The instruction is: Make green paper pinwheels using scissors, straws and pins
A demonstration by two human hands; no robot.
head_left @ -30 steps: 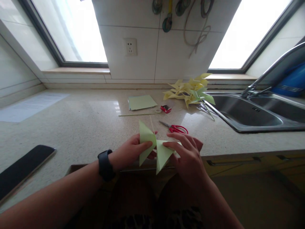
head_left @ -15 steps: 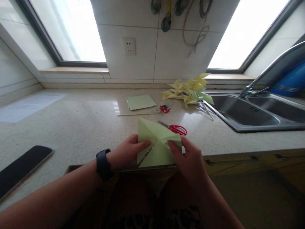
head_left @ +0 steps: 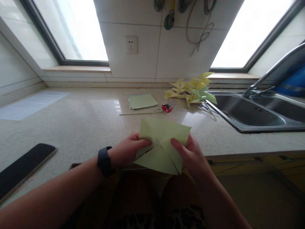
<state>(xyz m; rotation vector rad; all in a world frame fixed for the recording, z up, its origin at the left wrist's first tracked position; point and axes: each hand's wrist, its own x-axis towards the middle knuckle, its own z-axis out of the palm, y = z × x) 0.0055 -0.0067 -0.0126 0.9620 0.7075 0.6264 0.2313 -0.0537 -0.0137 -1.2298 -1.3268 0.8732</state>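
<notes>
A pale green square sheet of paper (head_left: 162, 143), creased on its diagonals, is held between my two hands at the counter's front edge. Cuts run inward from its lower left and lower right corners. My left hand (head_left: 131, 148) pinches the left side, thumb on top and fingers behind the sheet. On the right side my right hand (head_left: 188, 151) grips it the same way, its thumb pointing toward the centre. Beyond the paper lie a thin stick (head_left: 137, 114), a small roll of tape (head_left: 159, 110) and a small red box (head_left: 167, 108). The scissors are hidden from view.
Behind these sits a stack of green paper (head_left: 143, 101). Yellow and green paper pinwheels (head_left: 190, 89) are heaped beside the metal sink (head_left: 238, 128). A dark phone (head_left: 26, 170) and a printed sheet (head_left: 30, 105) lie on the left of the counter (head_left: 81, 127).
The paper has been turned and opened flatter, so its right corner reaches farther out and a lower right cut shows. The red scissors, visible before, are now covered by it.
</notes>
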